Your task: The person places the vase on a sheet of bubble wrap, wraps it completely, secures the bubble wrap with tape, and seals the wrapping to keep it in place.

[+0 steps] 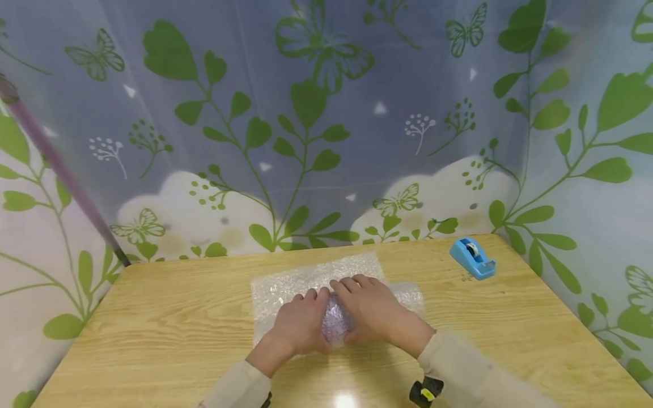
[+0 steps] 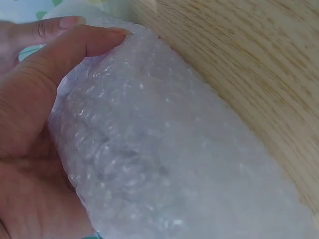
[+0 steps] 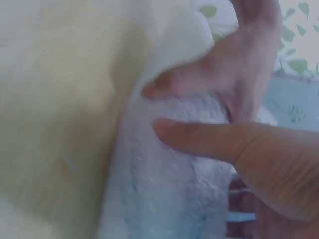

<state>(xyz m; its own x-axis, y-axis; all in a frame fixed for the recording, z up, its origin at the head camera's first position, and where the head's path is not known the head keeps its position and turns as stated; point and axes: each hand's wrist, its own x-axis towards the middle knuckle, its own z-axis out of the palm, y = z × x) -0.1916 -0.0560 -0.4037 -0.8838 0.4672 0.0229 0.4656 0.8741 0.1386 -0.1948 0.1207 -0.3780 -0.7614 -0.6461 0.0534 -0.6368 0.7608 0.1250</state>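
A purplish bundle in bubble wrap lies near the table's middle, held between both hands. The left hand curls round its left part, thumb on the near side and fingers over the far side. My right hand grips its right part the same way. In the left wrist view the left hand has its thumb on the wrapped bundle. Both thumbs lie on the near side of the roll in the right wrist view, the right hand nearer that camera. What is inside is hidden.
Flat bubble wrap spreads behind and left of the bundle, and a wrap end sticks out at the right. A blue tape dispenser stands at the back right of the wooden table. A patterned curtain hangs behind.
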